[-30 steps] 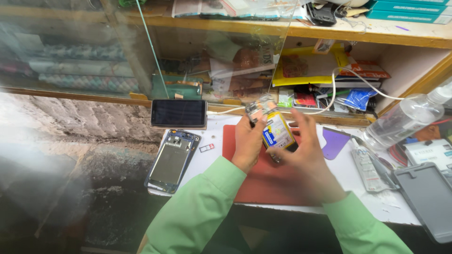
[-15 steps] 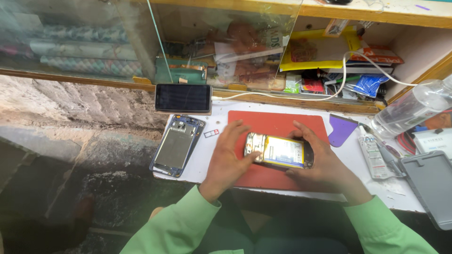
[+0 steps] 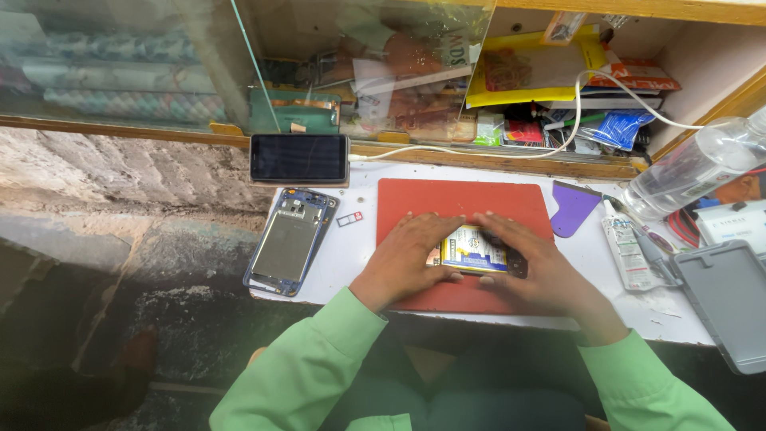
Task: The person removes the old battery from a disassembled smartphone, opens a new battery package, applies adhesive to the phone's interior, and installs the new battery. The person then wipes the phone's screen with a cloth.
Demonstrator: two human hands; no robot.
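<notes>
An opened phone with a yellow and blue battery [image 3: 474,251] lies flat on a red work mat [image 3: 463,199] on the white bench. My left hand [image 3: 411,254] rests on the mat with its fingers pressing the phone's left end. From the other side, my right hand [image 3: 536,267] covers its right end, fingers on the battery. Both sleeves are light green. A blue phone frame with a grey inner plate [image 3: 290,240] lies to the left of the mat, apart from both hands.
A dark-screened phone [image 3: 299,157] leans against the wooden ledge behind. A small card tray [image 3: 349,219], a purple plastic pry card [image 3: 573,209], a glue tube [image 3: 623,249], a clear bottle [image 3: 694,169] and a grey tray [image 3: 730,303] lie around. Cluttered shelves stand behind; the bench edge drops off at left.
Both hands have lowered the opened phone from a raised, tilted hold down flat onto the red mat, and the fingers now press on it.
</notes>
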